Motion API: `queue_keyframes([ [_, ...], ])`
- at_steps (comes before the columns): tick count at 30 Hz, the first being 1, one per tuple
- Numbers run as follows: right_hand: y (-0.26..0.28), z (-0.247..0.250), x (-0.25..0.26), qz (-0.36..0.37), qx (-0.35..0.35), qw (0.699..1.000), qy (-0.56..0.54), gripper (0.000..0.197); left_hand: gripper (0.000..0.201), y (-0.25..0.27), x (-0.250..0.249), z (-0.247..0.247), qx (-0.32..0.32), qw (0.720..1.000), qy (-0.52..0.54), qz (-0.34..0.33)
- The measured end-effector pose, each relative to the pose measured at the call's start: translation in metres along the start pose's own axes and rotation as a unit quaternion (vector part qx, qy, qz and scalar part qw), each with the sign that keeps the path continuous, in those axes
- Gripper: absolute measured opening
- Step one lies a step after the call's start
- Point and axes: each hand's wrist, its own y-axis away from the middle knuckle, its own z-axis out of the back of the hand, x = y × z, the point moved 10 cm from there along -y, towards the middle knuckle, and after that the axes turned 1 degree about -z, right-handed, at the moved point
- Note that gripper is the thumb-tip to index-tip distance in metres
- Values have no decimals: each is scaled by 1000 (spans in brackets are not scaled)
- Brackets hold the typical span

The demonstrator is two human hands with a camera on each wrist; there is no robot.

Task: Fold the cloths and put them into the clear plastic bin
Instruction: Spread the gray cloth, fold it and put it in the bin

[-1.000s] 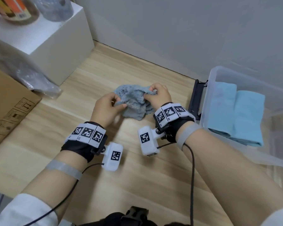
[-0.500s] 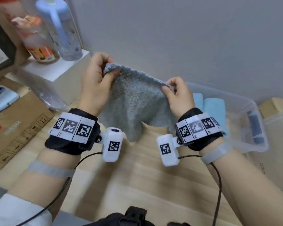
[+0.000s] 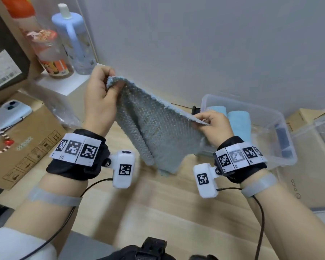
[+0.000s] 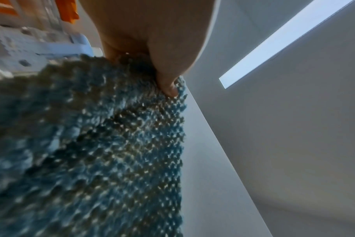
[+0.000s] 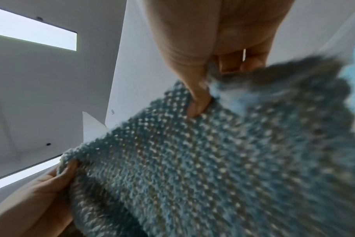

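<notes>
A grey-blue knitted cloth [image 3: 154,132] hangs in the air above the wooden table, stretched between both hands. My left hand [image 3: 101,94] pinches its upper left corner, higher up. My right hand [image 3: 214,124] pinches the upper right corner, lower and close to the bin. The left wrist view shows the thumb pressed on the cloth [image 4: 103,144]. In the right wrist view the cloth [image 5: 213,160] fills the frame, with the left hand [image 5: 40,192] on the far corner. The clear plastic bin [image 3: 281,158] stands at the right and holds two folded light blue cloths [image 3: 238,121].
A white box [image 3: 64,85] at the back left carries a blue bottle [image 3: 75,42] and an orange-labelled bottle [image 3: 49,51]. A cardboard box [image 3: 26,147] with a phone [image 3: 6,115] lies at the left. More boxes [image 3: 308,166] stand right of the bin. The wall runs close behind.
The cloth was bunched on the table a second ago; both hands lifted it and spread it out. Since half a second ago the right hand has dropped lower, tilting the top edge.
</notes>
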Motion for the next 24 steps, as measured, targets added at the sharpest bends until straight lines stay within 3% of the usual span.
queue_keyframes([
  [5, -4, 9, -8, -23, -53, 998, 38, 28, 24, 5, 41, 20, -19, 998, -1, 65],
  [8, -11, 14, -3, -28, -119, 992, 16, 29, 23, 3, 64, 27, -12, 994, -4, 105],
  [11, -17, 23, 8, -21, -181, 983, -31, 24, 24, -10, 64, 37, -25, 995, 10, 98],
  [16, -20, 36, 19, 12, -209, 973, -93, 4, 21, -18, 53, 48, -25, 996, 62, 65],
  [20, -8, 25, 9, 16, -164, 975, -146, 10, 19, 3, 78, 48, 28, 988, 101, 110],
  [24, 20, -20, -28, -22, -28, 991, -127, 28, 28, 51, 120, 50, 70, 971, 118, 196],
])
